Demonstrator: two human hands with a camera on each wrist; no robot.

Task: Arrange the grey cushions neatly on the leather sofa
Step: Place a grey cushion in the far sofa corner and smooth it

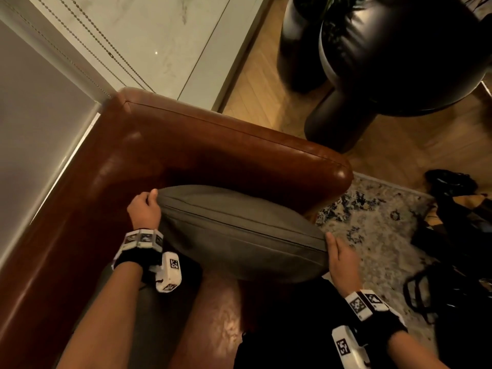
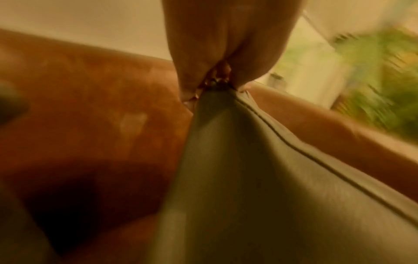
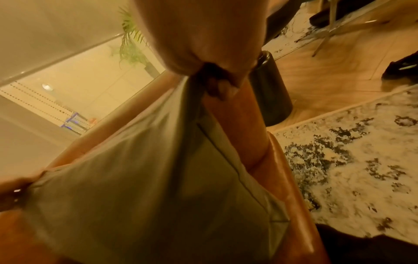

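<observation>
A grey cushion with a piped seam hangs over the corner seat of the brown leather sofa, close to the armrest. My left hand pinches its far left corner. My right hand pinches the near right corner. In the left wrist view the fingers close on the cushion tip, with sofa leather behind. In the right wrist view the cushion hangs from my pinching fingers above the sofa edge. A second grey cushion lies partly hidden under my left forearm.
A black rounded stool stands on the wooden floor beyond the armrest. A patterned rug lies to the right, with dark bags and straps on it. A wall with blind cords runs behind the sofa.
</observation>
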